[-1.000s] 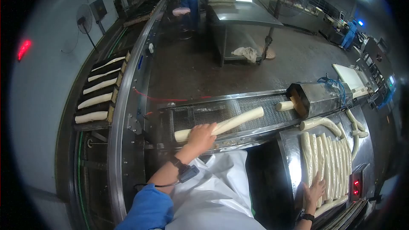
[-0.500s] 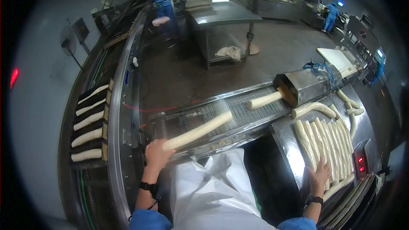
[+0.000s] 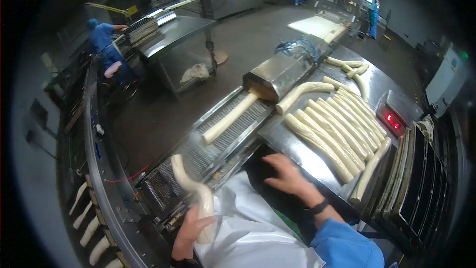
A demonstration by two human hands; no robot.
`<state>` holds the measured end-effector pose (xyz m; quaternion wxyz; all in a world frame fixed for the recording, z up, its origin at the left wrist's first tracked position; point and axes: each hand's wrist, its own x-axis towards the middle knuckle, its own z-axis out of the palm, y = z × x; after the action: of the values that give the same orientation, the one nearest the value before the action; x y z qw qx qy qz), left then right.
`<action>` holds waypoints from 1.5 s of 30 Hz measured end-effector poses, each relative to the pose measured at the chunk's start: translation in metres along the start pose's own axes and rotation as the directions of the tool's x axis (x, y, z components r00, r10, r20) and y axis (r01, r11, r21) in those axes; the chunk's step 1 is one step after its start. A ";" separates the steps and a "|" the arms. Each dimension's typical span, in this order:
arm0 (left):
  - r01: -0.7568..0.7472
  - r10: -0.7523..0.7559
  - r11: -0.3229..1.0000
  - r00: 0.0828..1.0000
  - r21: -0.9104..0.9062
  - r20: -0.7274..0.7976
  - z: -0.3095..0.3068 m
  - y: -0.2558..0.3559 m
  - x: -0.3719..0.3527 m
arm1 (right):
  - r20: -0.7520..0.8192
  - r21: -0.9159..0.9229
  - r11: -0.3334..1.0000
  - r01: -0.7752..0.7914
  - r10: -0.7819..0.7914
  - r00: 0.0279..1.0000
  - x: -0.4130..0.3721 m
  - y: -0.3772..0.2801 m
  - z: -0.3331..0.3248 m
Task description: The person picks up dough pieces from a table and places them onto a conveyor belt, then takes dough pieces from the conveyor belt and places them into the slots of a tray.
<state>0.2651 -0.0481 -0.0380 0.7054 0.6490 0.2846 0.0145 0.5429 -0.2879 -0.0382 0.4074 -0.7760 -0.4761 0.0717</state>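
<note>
My left hand [image 3: 192,227] grips the lower end of a long, pale dough log [image 3: 199,191], which bends in an S over the near end of the mesh conveyor [image 3: 163,181] and my white apron. My right hand [image 3: 290,176] is in the air with fingers apart and nothing in it, near the front edge of the steel table [image 3: 270,131]. On that table several dough logs [image 3: 337,131] lie side by side in a slanted row. Another dough log [image 3: 230,118] rests on the conveyor, its far end at the mouth of a metal housing [image 3: 282,72].
A scale [image 3: 391,119] with red digits stands right of the row, beside stacked trays [image 3: 411,183]. At left, a rail [image 3: 96,168] runs past trays holding dough pieces [image 3: 89,231]. A co-worker [image 3: 104,44] stands by a far steel table [image 3: 178,32].
My view has turned right. The left hand has lifted the dough log off the conveyor toward my body. My right hand has left the row of dough. Another log has come further out of the housing.
</note>
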 end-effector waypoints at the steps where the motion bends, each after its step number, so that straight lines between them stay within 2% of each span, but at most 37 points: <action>1: -0.002 0.002 1.000 1.000 0.002 0.017 0.015 0.019 0.003 | 0.052 0.050 0.998 0.042 -0.045 0.998 0.011 -0.011 0.016; 3: -0.068 0.101 0.991 0.942 -0.112 0.320 0.051 0.080 0.010 | 0.073 0.252 0.960 0.127 -0.149 0.986 0.031 -0.032 0.042; 4: -0.069 0.102 0.992 0.939 -0.110 0.330 0.060 0.092 0.018 | 0.072 0.371 0.919 0.135 -0.173 0.982 0.040 -0.039 0.050; 5: -0.098 0.155 0.984 0.887 -0.151 0.436 0.066 0.103 0.025 | 0.008 0.552 0.833 0.048 -0.062 0.998 0.043 -0.052 0.048; 6: -0.119 0.207 0.973 0.820 -0.196 0.533 0.072 0.114 0.033 | 0.071 0.669 0.735 -0.109 0.084 0.994 0.045 -0.059 0.036; 7: -0.119 0.207 0.974 0.815 -0.193 0.541 0.079 0.124 0.038 | 0.080 0.731 0.664 -0.159 0.148 0.986 0.045 -0.052 0.029; 8: -0.062 0.273 0.924 0.799 -0.378 0.535 0.088 0.133 0.042 | 0.089 0.787 0.584 -0.199 0.211 0.973 0.045 -0.045 0.022; 9: 0.004 0.334 0.837 0.790 -0.548 0.515 0.095 0.139 0.045 | -0.013 0.641 0.738 -0.210 0.284 0.959 0.042 -0.044 0.002; 10: -0.101 0.402 0.829 0.791 -0.549 0.462 0.101 0.139 0.054 | -0.074 0.560 0.792 -0.244 0.341 0.937 0.037 -0.037 -0.017; 11: -0.073 0.379 0.824 0.809 -0.562 0.449 0.098 0.127 0.067 | -0.131 0.374 0.855 -0.359 0.432 0.892 0.030 -0.021 -0.033; 12: -0.193 0.417 0.855 0.808 -0.482 0.416 0.097 0.123 0.074 | -0.242 0.250 0.902 -0.351 0.409 0.880 0.020 -0.004 -0.046; 13: -0.307 0.456 0.869 0.801 -0.389 0.387 0.096 0.119 0.080 | -0.366 -0.061 0.889 -0.453 0.402 0.839 0.004 0.008 -0.062; 14: -0.376 0.415 0.909 0.857 -0.182 0.305 0.089 0.112 0.088 | -0.439 -0.134 0.851 -0.507 0.408 0.800 -0.016 0.032 -0.070; 15: -0.370 0.410 0.911 0.861 -0.182 0.303 0.077 0.099 0.099 | -0.520 -0.305 0.773 -0.557 0.355 0.777 -0.037 0.047 -0.076; 16: -0.416 0.389 0.899 0.901 0.134 0.190 0.061 0.083 0.113 | -0.543 -0.405 0.630 -0.663 0.417 0.729 -0.055 0.063 -0.081; 17: -0.387 0.398 0.810 0.915 0.440 0.071 0.045 0.071 0.124 | -0.571 -0.507 0.534 -0.677 0.380 0.727 -0.070 0.052 -0.086; 18: -0.362 0.458 0.680 0.889 0.637 0.017 0.028 0.064 0.129 | -0.497 -0.481 0.411 -0.775 0.600 0.627 -0.078 0.043 -0.092; 19: -0.297 0.522 0.519 0.853 0.801 -0.022 0.009 0.056 0.133 | -0.491 -0.485 0.413 -0.771 0.601 0.631 -0.091 0.043 -0.091; 21: -0.112 0.629 0.322 0.768 0.940 -0.124 -0.035 0.023 0.150 | -0.496 -0.582 0.334 -0.741 0.577 0.649 -0.120 0.047 -0.089; 22: -0.098 0.625 0.327 0.768 0.940 -0.137 -0.049 0.023 0.150 | -0.485 -0.588 0.343 -0.733 0.575 0.658 -0.130 0.051 -0.090; 24: 0.048 0.487 0.376 0.839 0.925 -0.242 -0.073 0.027 0.150 | -0.495 -0.484 0.391 -0.783 0.615 0.614 -0.141 0.060 -0.089; 25: 0.077 0.488 0.386 0.829 0.919 -0.274 -0.075 0.031 0.147 | -0.476 -0.496 0.417 -0.762 0.603 0.640 -0.143 0.064 -0.088; 27: 0.180 0.327 0.471 0.874 0.864 -0.360 -0.075 0.035 0.139 | -0.490 -0.430 0.428 -0.795 0.629 0.604 -0.142 0.069 -0.090; 28: 0.179 0.403 0.371 0.853 0.911 -0.331 -0.079 0.020 0.142 | -0.488 -0.401 0.435 -0.806 0.644 0.590 -0.140 0.073 -0.091; 29: 0.132 0.509 0.345 0.806 0.929 -0.303 -0.079 0.008 0.144 | -0.484 -0.373 0.440 -0.817 0.659 0.576 -0.138 0.074 -0.091; 31: 0.103 0.494 0.392 0.815 0.914 -0.303 -0.066 0.008 0.141 | -0.477 -0.401 0.452 -0.797 0.639 0.603 -0.128 0.071 -0.089; 33: 0.055 0.513 0.446 0.802 0.893 -0.306 -0.051 0.001 0.136 | -0.565 -0.458 0.405 -0.791 0.555 0.611 -0.124 0.074 -0.084; 34: -0.008 0.476 0.504 0.837 0.864 -0.269 -0.044 0.010 0.127 | -0.551 -0.474 0.424 -0.772 0.540 0.636 -0.125 0.080 -0.083; 35: 0.009 0.477 0.516 0.827 0.856 -0.296 -0.041 0.006 0.125 | -0.550 -0.496 0.414 -0.763 0.530 0.645 -0.127 0.087 -0.084; 37: -0.013 0.525 0.413 0.821 0.911 -0.226 -0.037 0.000 0.119 | -0.541 -0.527 0.418 -0.740 0.507 0.671 -0.128 0.095 -0.083; 38: -0.014 0.531 0.410 0.816 0.912 -0.227 -0.040 0.001 0.115 | -0.508 -0.515 0.405 -0.756 0.566 0.649 -0.126 0.094 -0.084; 39: -0.001 0.534 0.420 0.809 0.907 -0.246 -0.043 0.002 0.107 | -0.474 -0.503 0.393 -0.770 0.620 0.626 -0.124 0.091 -0.089; 41: -0.027 0.490 0.496 0.834 0.868 -0.254 -0.053 0.003 0.092 | -0.481 -0.523 0.418 -0.743 0.575 0.662 -0.112 0.083 -0.091; 45: 0.018 0.510 0.519 0.796 0.854 -0.327 -0.077 -0.006 0.056 | -0.452 -0.584 0.404 -0.704 0.558 0.696 -0.128 0.105 -0.089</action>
<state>0.2774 0.0428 -0.0641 0.1958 0.9029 0.3441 0.1676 0.5907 -0.4624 -0.0887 0.0514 -0.9933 -0.0929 -0.0450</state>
